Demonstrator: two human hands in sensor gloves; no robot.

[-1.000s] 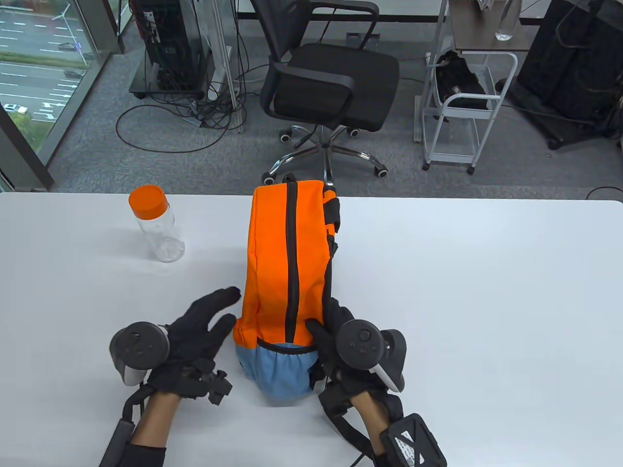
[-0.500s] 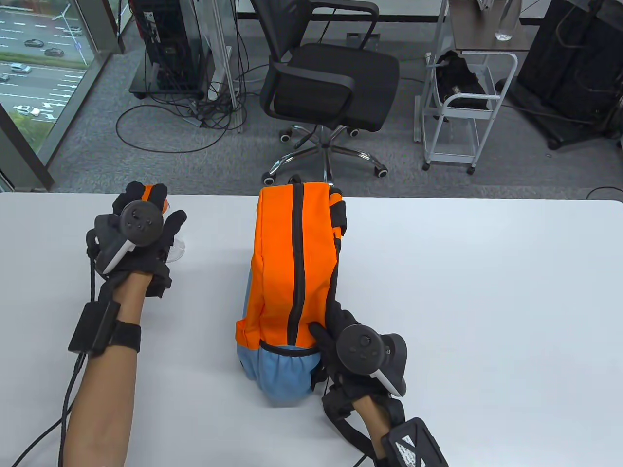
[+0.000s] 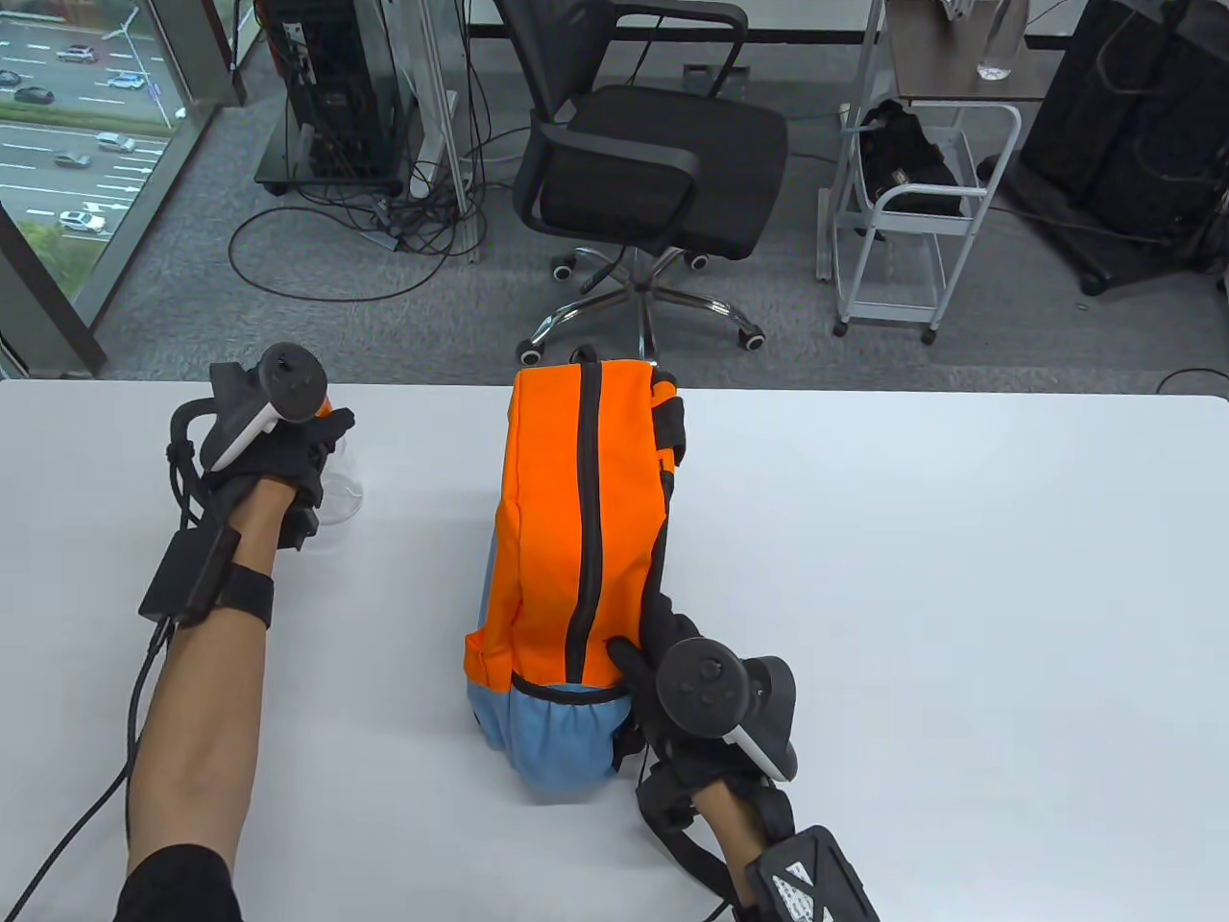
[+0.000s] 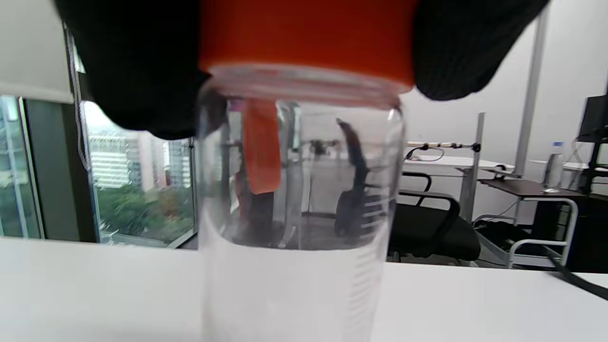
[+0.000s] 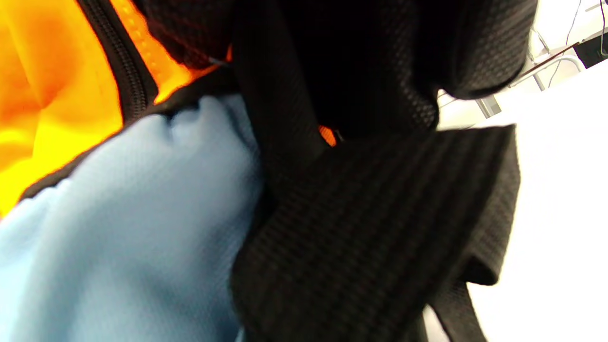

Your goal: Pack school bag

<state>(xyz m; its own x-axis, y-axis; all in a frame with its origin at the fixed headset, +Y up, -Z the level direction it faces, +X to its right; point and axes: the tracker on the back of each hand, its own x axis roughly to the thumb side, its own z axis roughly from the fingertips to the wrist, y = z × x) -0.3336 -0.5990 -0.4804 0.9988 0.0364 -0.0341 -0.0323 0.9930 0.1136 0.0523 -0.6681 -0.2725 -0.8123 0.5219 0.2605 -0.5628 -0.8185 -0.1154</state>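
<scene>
An orange school bag (image 3: 552, 519) with a black zip and a light blue side pocket (image 3: 557, 735) lies on the white table (image 3: 912, 576). My right hand (image 3: 662, 663) grips the bag's near right edge by the pocket; the right wrist view shows the pocket (image 5: 118, 228) and a black strap (image 5: 370, 223) close up. My left hand (image 3: 288, 451) grips the orange cap of a clear plastic bottle (image 3: 338, 490) standing at the table's far left. The left wrist view shows the bottle (image 4: 294, 213) upright on the table, my fingers (image 4: 137, 71) around its cap.
A black office chair (image 3: 643, 163) and a white wire cart (image 3: 912, 211) stand on the floor beyond the table's far edge. Cables lie on the floor at the back left. A window runs along the left.
My left hand moved from beside the bag to the far left and closed on the bottle's cap. The bag shifted slightly. My right hand stayed on the bag.
</scene>
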